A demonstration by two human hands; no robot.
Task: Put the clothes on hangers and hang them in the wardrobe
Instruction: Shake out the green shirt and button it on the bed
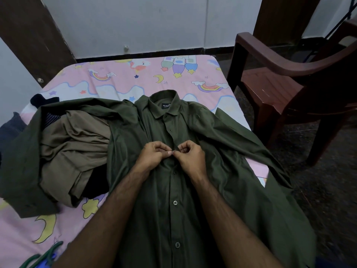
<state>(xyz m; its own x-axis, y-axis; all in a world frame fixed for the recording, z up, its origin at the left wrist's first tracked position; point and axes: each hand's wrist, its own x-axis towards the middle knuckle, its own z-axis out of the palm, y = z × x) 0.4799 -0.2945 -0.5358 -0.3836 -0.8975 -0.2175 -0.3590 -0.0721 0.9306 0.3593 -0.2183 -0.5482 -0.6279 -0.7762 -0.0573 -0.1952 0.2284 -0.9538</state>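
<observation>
A dark olive long-sleeved shirt (222,167) lies face up on the bed, collar away from me, sleeves spread to both sides. My left hand (154,153) and my right hand (190,155) meet over the button placket at chest height, and each pinches the shirt front there between thumb and fingers. Below my hands the buttons are fastened; the collar above is open. Green hangers (45,255) poke in at the bottom left edge of the view, partly cut off.
A heap of khaki and dark clothes (71,151) lies to the left under the shirt's sleeve. The bed has a pink cartoon-print sheet (135,78). A brown plastic chair (293,89) stands close to the bed's right side. A wall runs behind the bed.
</observation>
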